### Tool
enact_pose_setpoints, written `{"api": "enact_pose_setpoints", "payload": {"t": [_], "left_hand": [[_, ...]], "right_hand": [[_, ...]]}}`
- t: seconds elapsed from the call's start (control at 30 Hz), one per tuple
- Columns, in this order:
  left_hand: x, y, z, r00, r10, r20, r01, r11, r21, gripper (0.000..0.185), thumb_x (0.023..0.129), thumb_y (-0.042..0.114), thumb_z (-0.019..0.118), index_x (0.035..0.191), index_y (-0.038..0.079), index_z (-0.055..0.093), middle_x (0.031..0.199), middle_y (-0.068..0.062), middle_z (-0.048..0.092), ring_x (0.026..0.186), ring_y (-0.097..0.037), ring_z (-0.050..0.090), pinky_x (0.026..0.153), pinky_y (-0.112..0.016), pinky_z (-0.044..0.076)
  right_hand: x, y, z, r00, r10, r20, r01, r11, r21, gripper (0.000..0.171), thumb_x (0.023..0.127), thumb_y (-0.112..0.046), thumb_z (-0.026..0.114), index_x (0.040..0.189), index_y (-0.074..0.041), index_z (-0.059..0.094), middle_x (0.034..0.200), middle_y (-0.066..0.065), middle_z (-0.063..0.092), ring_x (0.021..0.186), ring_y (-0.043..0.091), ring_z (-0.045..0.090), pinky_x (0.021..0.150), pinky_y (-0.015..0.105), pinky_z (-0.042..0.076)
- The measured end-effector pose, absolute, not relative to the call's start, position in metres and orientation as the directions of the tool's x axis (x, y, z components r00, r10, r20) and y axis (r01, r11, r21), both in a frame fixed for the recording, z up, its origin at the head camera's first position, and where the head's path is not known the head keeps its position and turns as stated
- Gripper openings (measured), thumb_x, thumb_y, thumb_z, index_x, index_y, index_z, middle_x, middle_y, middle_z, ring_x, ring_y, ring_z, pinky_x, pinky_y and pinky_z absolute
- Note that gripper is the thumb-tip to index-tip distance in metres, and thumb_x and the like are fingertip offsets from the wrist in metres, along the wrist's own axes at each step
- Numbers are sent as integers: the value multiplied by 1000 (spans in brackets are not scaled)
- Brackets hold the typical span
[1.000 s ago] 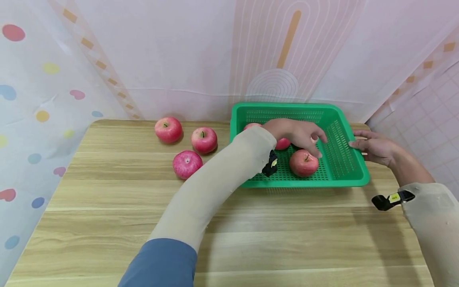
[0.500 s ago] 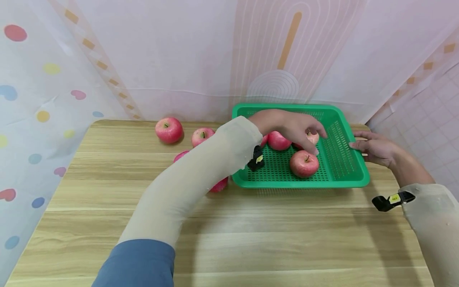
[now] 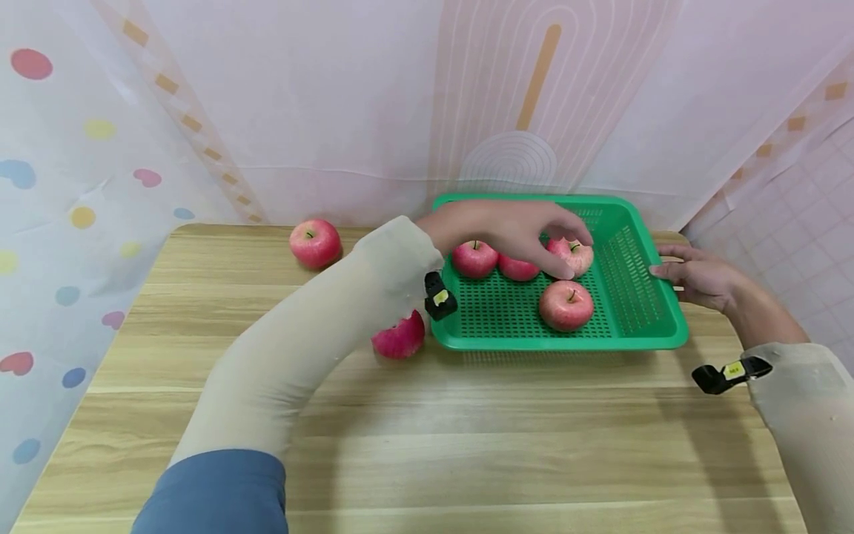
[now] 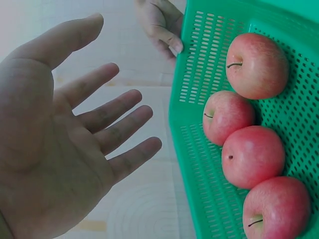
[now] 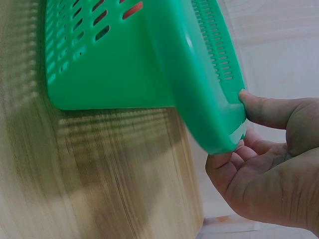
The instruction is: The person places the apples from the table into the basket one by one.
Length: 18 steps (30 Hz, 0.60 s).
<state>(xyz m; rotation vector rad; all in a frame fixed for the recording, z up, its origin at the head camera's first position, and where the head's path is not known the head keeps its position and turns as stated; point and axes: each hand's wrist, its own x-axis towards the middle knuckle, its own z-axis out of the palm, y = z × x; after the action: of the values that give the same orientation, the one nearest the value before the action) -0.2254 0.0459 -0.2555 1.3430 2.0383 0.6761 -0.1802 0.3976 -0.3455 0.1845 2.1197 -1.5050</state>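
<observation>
The green plastic basket (image 3: 617,343) sits on the table with several red apples inside, among them a front apple (image 3: 565,305) and a pale-streaked apple (image 3: 575,256). Above the basket's back part hovers my left hand (image 3: 510,226), its fingers spread and its palm bare in the left wrist view. At the basket's right end my right hand (image 3: 700,276) grips the rim. The right wrist view has the thumb (image 5: 266,109) on the rim and fingers curled beneath it. Left of the basket lie a red apple (image 3: 316,243) and a darker pink apple (image 3: 399,335), partly behind the left sleeve.
The wooden table (image 3: 507,437) meets a patterned wall covering (image 3: 333,111) at the back, close behind the basket. Black wrist cameras hang from both sleeves. My left forearm crosses over the table's middle and blocks part of it.
My left hand and forearm have drawn back leftward over the basket, uncovering apples inside and covering some on the table. The right hand and basket have hardly moved.
</observation>
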Motion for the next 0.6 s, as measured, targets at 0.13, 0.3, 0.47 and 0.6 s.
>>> {"api": "enact_pose_setpoints", "payload": {"t": [0.13,0.3,0.47,0.6], "left_hand": [[-225,33,-255,-318,938,-139,586,310,748,53,96,35,68,143,15,54,142,10,55,133,-4,47,109,-22,38],[-227,16,-251,-331,940,-84,615,282,737,52,97,35,68,143,15,55,142,10,55,138,-12,46,113,-27,36],[-227,-1,-249,-360,929,-88,612,307,729,57,97,38,67,147,15,51,147,8,52,140,-19,45,112,-33,38],[-225,-14,-248,-383,920,-83,604,317,732,58,97,40,68,147,15,51,147,8,51,137,-15,45,111,-34,40]], "right_hand": [[-180,397,-346,-851,-192,-489,399,371,-839,31,108,-8,45,137,-9,35,98,-9,65,89,7,65,79,28,57],[-181,396,-346,-851,-193,-488,394,379,-837,32,109,-9,45,139,-9,34,98,-9,65,89,7,65,79,29,57],[-181,397,-345,-852,-191,-488,397,373,-839,28,109,-9,45,135,-10,36,97,-9,65,89,7,65,79,28,57],[-181,397,-346,-854,-190,-485,396,367,-842,25,108,-9,45,132,-12,39,96,-8,65,88,7,65,79,28,57]]}}
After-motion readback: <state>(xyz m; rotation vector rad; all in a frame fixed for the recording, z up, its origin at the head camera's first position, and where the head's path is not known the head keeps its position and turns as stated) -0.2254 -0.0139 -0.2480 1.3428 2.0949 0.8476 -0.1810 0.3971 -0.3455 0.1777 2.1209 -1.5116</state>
